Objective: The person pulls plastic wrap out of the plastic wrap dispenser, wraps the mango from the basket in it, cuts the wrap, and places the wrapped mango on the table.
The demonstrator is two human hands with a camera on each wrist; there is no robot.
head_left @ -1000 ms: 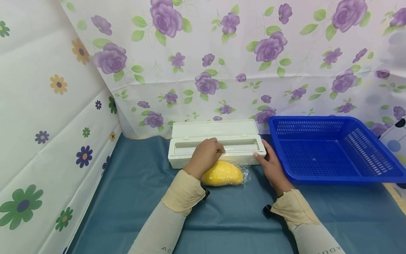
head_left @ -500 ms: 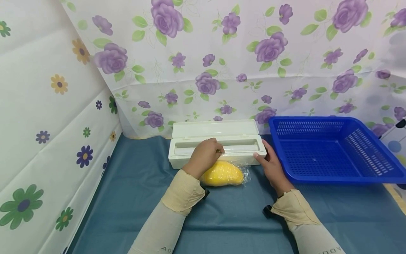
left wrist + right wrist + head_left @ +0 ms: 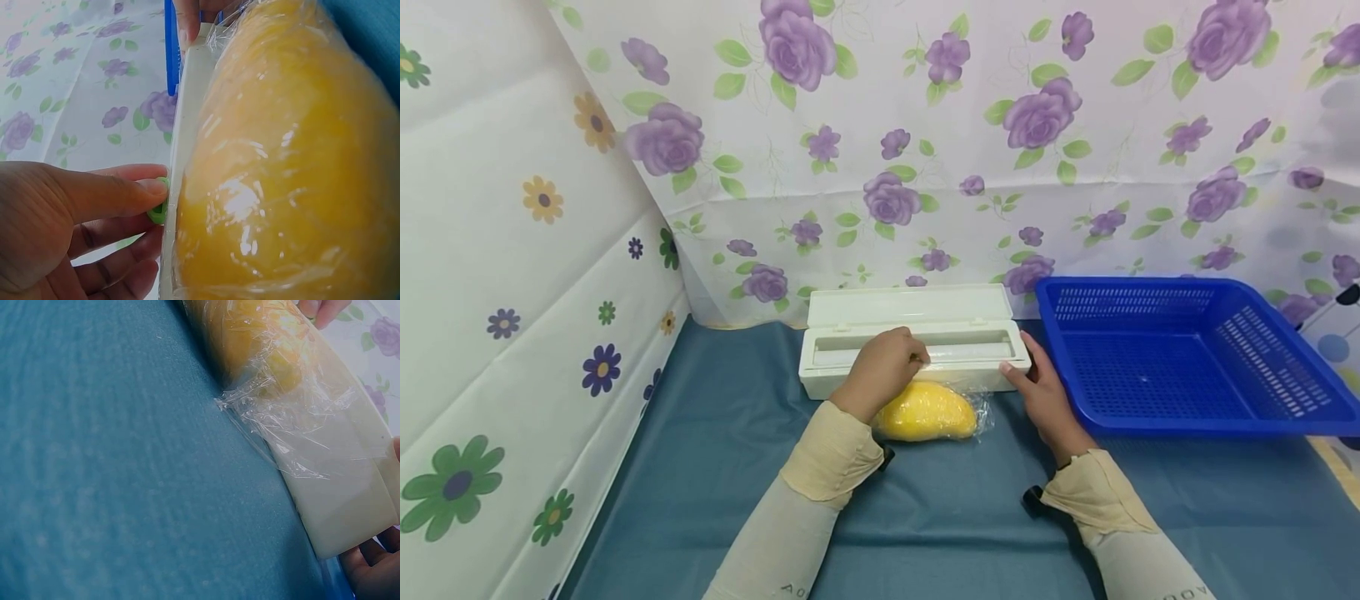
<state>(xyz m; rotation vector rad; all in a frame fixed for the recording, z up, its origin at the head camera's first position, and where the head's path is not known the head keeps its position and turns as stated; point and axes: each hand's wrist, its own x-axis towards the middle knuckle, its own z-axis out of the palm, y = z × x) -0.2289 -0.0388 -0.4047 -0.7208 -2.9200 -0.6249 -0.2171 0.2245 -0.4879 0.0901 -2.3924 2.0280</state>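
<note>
A white cling film dispenser (image 3: pixel 817 385) stands at the back of the table with its lid (image 3: pixel 910 305) tipped back and a film roll (image 3: pixel 970 351) inside. At the dispenser's front edge, my left hand (image 3: pixel 886 367) pinches a small green slider (image 3: pixel 159 214) between thumb and forefinger. My right hand (image 3: pixel 1047 402) grips the dispenser's right end, thumb on top. Against the front wall lies a yellow mango-shaped fruit (image 3: pixel 928 412) wrapped in clear film (image 3: pixel 312 434), whose loose end spreads over the dispenser's side. In the left wrist view the fruit fills the right half.
A blue plastic basket (image 3: pixel 1195 423) sits just right of the dispenser, close to my right hand. Flowered sheets (image 3: pixel 842 208) hang behind and on the left. A blue-green cloth (image 3: pixel 955 533) covers the table.
</note>
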